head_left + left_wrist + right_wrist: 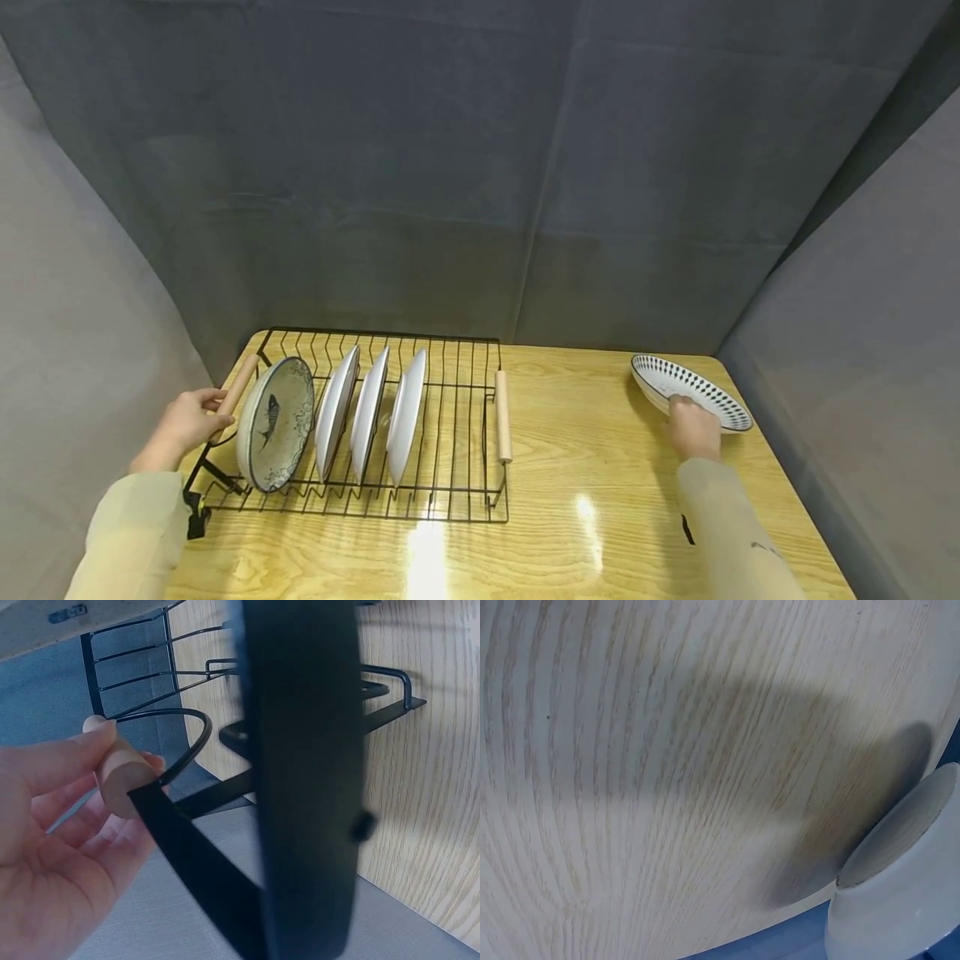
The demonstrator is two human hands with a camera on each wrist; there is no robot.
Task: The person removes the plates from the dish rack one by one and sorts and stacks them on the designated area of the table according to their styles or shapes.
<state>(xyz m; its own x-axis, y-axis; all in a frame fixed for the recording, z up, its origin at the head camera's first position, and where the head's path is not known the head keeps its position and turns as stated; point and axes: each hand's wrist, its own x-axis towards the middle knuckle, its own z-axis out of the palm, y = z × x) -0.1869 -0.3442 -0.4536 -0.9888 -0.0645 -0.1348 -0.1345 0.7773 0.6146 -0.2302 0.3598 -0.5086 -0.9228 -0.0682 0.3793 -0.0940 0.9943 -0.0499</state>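
Note:
My left hand (pixel 186 423) grips the left wooden handle (pixel 238 393) of a black wire dish rack (pixel 468 492); in the left wrist view, thumb and fingers are around that handle (pixel 124 776). At the right, my right hand (pixel 693 427) holds the near edge of a white plate (pixel 693 390) with a dark diamond pattern round its rim. The plate is tilted, and its pale underside (pixel 900 907) shows in the right wrist view, where the hand is out of sight. How its fingers lie under the plate is hidden.
In the rack, a fish-patterned dish (pixel 281 425) leans at the left, beside three upright white plates (pixel 407 417). A second wooden handle (pixel 503 417) is on the rack's right end. Grey curtains (pixel 375 183) enclose the wooden table (pixel 570 450) at the back and sides.

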